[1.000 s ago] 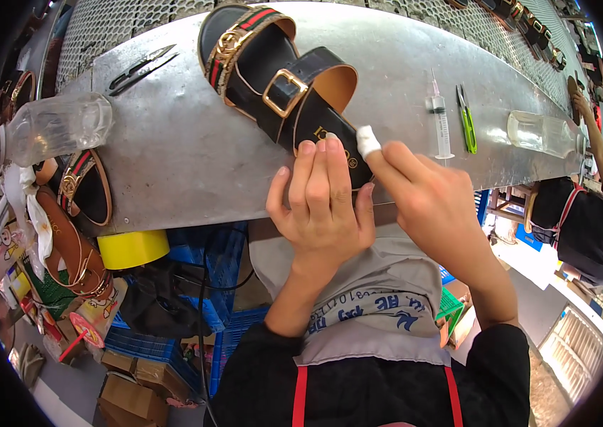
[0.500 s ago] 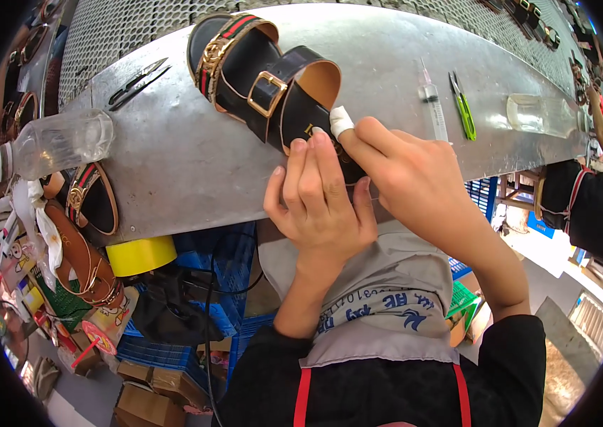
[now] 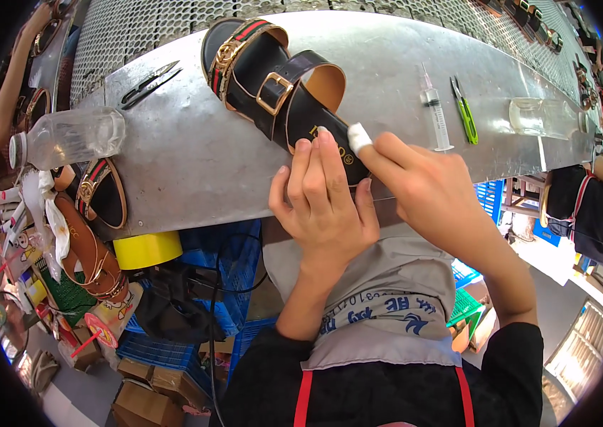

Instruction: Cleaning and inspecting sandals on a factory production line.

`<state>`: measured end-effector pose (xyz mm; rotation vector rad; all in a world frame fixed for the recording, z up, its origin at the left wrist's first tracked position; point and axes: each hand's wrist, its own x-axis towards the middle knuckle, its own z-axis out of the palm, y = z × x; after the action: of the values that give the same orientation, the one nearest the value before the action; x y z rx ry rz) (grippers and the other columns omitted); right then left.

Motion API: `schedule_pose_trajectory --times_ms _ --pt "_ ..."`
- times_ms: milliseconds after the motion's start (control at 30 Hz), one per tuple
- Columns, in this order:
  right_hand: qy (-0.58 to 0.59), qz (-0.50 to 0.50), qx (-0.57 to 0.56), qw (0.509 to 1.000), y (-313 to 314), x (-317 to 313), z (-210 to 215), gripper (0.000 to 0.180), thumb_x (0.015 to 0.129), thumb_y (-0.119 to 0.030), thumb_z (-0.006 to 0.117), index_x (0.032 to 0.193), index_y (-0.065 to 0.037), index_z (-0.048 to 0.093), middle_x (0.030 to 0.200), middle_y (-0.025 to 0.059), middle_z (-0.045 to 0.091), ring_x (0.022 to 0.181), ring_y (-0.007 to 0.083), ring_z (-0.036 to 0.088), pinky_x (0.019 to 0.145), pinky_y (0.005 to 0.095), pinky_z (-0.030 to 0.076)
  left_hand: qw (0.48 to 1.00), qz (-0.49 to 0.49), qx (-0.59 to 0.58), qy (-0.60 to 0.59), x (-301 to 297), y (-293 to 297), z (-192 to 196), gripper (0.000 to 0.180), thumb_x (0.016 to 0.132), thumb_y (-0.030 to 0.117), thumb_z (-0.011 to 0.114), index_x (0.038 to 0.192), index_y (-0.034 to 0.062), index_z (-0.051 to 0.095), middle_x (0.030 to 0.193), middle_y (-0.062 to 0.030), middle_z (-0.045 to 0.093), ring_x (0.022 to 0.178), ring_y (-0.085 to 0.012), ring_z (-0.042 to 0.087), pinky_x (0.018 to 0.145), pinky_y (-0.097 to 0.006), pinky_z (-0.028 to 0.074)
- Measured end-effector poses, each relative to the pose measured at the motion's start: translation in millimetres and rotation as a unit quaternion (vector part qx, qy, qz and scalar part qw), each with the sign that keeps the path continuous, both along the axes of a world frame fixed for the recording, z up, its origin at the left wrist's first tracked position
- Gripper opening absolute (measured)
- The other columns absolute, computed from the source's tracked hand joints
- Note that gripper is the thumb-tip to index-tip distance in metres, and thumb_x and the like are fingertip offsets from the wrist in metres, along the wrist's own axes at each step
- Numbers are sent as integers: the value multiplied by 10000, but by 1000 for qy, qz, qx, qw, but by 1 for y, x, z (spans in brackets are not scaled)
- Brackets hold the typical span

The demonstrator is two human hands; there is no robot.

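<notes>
A clear plastic bottle (image 3: 77, 139) with a white cap lies on its side at the left, and another clear bottle (image 3: 540, 117) lies at the right; whether either holds liquid is hard to tell. A clear syringe (image 3: 434, 114) lies between the sandal (image 3: 326, 117) and the green-handled snips (image 3: 465, 114), its contents too small to make out. Below the worktop (image 3: 187, 171) are blue crates (image 3: 159, 359) and cardboard boxes (image 3: 141, 402).

The sandal's insole bears gold lettering, partly covered by fingers. The syringe has scale marks, and the grey apron (image 3: 379, 349) has blue print, upside down in this view.

The sandal rests on the worktop with its heel near the near edge and its toe toward the far left. The left hand (image 3: 326, 203) is laid over the heel end, fingers straight and close together, thumb apart. The right hand (image 3: 422, 178) is beside it, fingers bent, a white wrap (image 3: 358, 136) over one fingertip at the insole's edge; I cannot tell whether it grips anything. Bare metal lies between the sandal and the syringe, and between the sandal and the black snips (image 3: 150, 84).
</notes>
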<state>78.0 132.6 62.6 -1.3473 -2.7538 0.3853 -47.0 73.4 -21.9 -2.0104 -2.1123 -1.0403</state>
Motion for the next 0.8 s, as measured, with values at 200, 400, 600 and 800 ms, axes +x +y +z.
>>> schedule_pose_trajectory --times_ms 200,400,600,800 --pt "12 -6 -6 1000 0 2 0 357 737 -79 672 1088 -73 611 914 37 553 755 221 670 546 349 511 1000 6 0 6 3 0 -2 616 926 322 519 1418 -46 483 1355 -126 546 1292 -262 493 1039 -448 347" --pt "39 -6 7 999 9 -8 -4 389 712 -39 676 1095 -75 617 912 38 550 743 234 661 551 352 504 1000 -3 -10 -1 5 2 3 621 932 317 508 1428 -55 466 1379 -135 529 1307 -271 488 1046 -456 342" --pt "19 -20 -16 999 -7 0 0 371 726 -72 678 1092 -77 614 901 38 541 734 233 656 553 352 507 1000 1 -15 2 5 0 2 614 938 307 496 1431 -57 462 1385 -141 528 1312 -268 486 1047 -457 340" --pt "33 -7 -4 999 -1 2 1 280 781 -142 672 1038 -48 611 901 31 545 738 201 667 526 337 520 1000 1 -21 -3 4 0 3 627 934 311 500 1435 -64 451 1393 -146 521 1303 -265 486 1049 -455 330"
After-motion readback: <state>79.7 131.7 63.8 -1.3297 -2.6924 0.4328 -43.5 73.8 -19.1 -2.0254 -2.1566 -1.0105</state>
